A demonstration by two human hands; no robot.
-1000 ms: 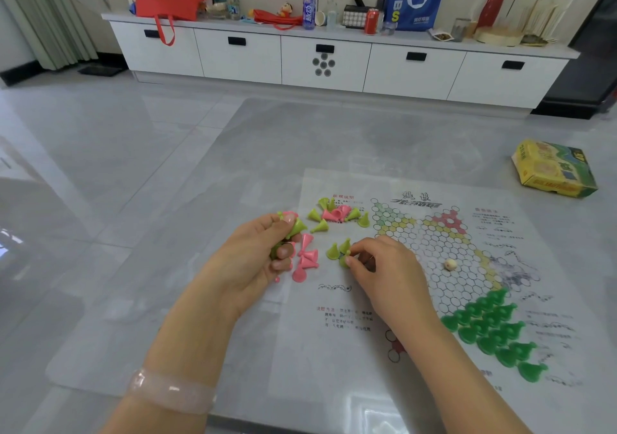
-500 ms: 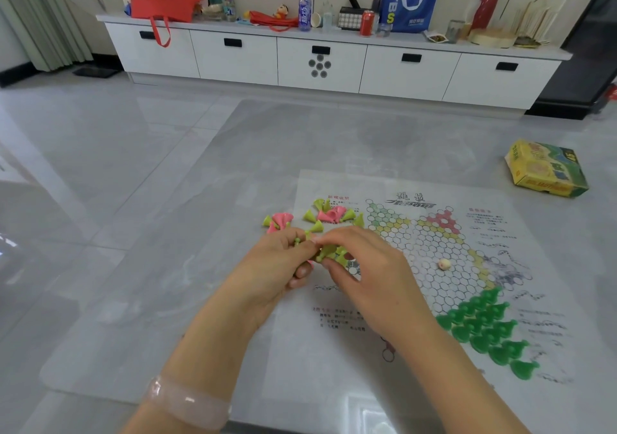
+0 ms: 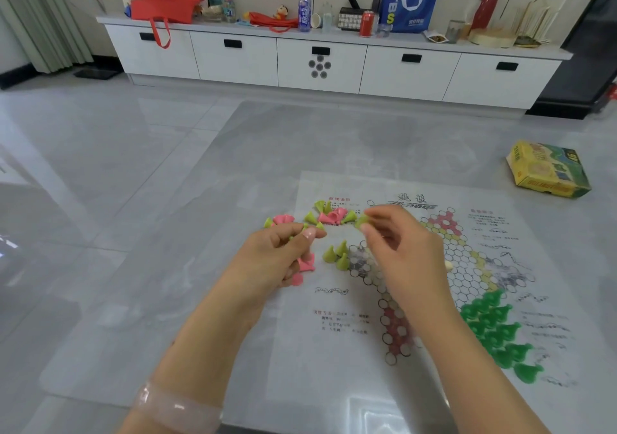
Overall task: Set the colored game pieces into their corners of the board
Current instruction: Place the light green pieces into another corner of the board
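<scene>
Up above the far edge of the board [image 3: 417,360], the right hand [image 3: 400,253] pinches one yellow-green piece [image 3: 361,221] between thumb and forefinger, lifted off the sheet. The left hand [image 3: 270,260] sits just off the board's left edge, fingers curled round a small clutch of pieces, with pink pieces [image 3: 305,265] showing just below its thumb. Between the two hands three yellow-green cones [image 3: 336,256] stand close together at the edge of the honeycomb grid. Beyond the hands a loose mixed pile of pink and yellow-green pieces [image 3: 329,215] lies near the board's top left corner. Dark green pieces [image 3: 494,328] already fill the corner at the right, well apart from both hands. A small pale bead [image 3: 449,265] lies on the grid beside the right wrist. The board is a thin printed sheet on a glossy grey table [image 3: 167,266]; its red and black print is too small to read. A yellow game box [image 3: 547,173] lies at the table's far right. Across the tiled floor runs a white cabinet [image 3: 334,66] bearing a blue bag [image 3: 410,4] marked "TBS", a red can [image 3: 366,23] and a bottle [image 3: 304,7].
</scene>
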